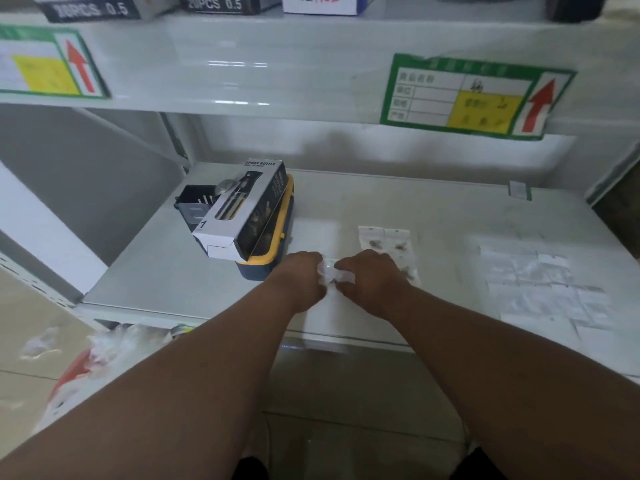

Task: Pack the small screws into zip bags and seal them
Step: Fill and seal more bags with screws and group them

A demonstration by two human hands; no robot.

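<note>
A small clear zip bag [331, 273] is held between both hands above the white shelf [166, 268]. My left hand [300, 277] pinches its left side and my right hand [369, 277] pinches its right side. Dark small screws show faintly at the bag's lower edge. Beyond my right hand lie two filled zip bags [384, 241] side by side, each with a clump of screws inside. Another bag peeks out at my right wrist [410, 273]. The fingertips are hidden behind the bag.
A spray bottle box [242, 209] lies on a blue and yellow case [277, 261] at the left, with a black holder [194, 206] behind it. Several empty zip bags [540, 289] are spread at the right. Plastic wrapping lies below left on the floor.
</note>
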